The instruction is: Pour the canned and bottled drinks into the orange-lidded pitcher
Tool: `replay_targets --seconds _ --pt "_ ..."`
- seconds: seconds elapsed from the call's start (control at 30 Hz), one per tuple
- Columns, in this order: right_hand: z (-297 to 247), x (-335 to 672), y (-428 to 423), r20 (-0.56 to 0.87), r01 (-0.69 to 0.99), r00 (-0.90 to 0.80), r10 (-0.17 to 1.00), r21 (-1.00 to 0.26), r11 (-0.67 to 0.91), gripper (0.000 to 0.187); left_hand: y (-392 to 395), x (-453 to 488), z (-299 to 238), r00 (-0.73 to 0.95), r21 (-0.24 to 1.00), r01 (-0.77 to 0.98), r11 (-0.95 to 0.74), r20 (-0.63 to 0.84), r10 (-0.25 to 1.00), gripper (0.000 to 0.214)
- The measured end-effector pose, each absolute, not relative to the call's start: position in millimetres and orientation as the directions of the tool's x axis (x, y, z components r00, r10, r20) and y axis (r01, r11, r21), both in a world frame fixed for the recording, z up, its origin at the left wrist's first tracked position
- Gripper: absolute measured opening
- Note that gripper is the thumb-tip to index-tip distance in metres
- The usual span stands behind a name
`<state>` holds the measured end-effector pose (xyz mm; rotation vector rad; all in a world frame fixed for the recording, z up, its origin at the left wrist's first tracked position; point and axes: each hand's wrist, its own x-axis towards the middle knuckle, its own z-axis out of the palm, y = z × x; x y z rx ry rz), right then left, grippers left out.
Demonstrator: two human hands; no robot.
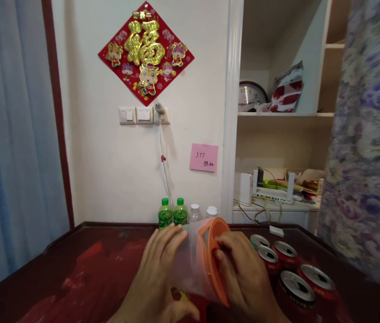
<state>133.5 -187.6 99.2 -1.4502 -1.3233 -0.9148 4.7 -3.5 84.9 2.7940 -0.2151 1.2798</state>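
A translucent plastic pitcher (190, 264) with an orange top (211, 255) is tipped over to the right above the front of the table. My left hand (158, 269) lies along its left side, fingers stretched over the wall and thumb bent below. On the other side, my right hand (245, 273) grips the orange top, its fingertips at the rim. Part of a red and gold surface shows beneath the pitcher by my left thumb; what it belongs to is mostly hidden. Both hands cover much of the pitcher.
Several opened drink cans (297, 287) stand on the dark red table (58, 269) close to my right hand. Behind the pitcher are two green-capped bottles (173, 215) and white-capped clear bottles (195, 213). A small white box (276, 231) lies at the back right, below shelves with a router (274, 193).
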Motion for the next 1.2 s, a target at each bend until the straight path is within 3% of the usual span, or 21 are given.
replay_targets --seconds 0.2,0.4,0.6,0.77,0.93,1.07,1.13,1.2 --pt "101.7 127.9 -186.1 0.953 0.992 -0.033 0.303 -0.006 0.127 0.021 -0.1 -3.2 91.7 0.724 0.124 -0.191 -0.974 0.687 -0.055 0.147" --pt "107.4 124.6 -190.6 0.924 0.991 -0.099 0.368 0.058 0.121 0.013 -10.4 1.4 92.2 0.717 0.197 -0.272 -0.942 0.695 -0.061 0.105" --pt "112.2 122.9 -194.1 0.923 0.995 -0.099 0.372 0.086 0.050 0.010 -17.9 0.3 93.3 0.742 0.261 -0.268 -0.927 0.670 -0.026 0.104" --pt "108.6 121.0 -189.6 0.948 1.000 0.020 0.318 -0.015 -0.020 0.020 -22.0 -2.6 88.0 0.742 0.253 -0.216 -0.943 0.671 0.010 0.110" --pt "112.1 123.8 -196.7 0.953 0.992 0.123 0.278 -0.109 -0.063 0.023 -15.3 5.1 78.2 0.681 0.130 -0.199 -0.971 0.731 -0.042 0.112" --pt "124.3 125.3 -222.3 0.869 0.860 0.487 0.094 -0.457 -0.227 0.025 0.6 10.2 76.7 0.638 0.034 -0.122 -0.992 0.769 -0.052 0.106" --pt "129.9 123.0 -233.0 0.748 0.735 0.663 0.025 -0.645 -0.210 0.030 5.9 10.7 79.1 0.643 0.129 -0.111 -0.985 0.766 0.027 0.106" --pt "133.2 119.7 -237.7 0.666 0.662 0.746 0.011 -0.739 -0.121 0.033 7.6 10.9 82.1 0.646 0.278 -0.145 -0.949 0.754 0.122 0.106"
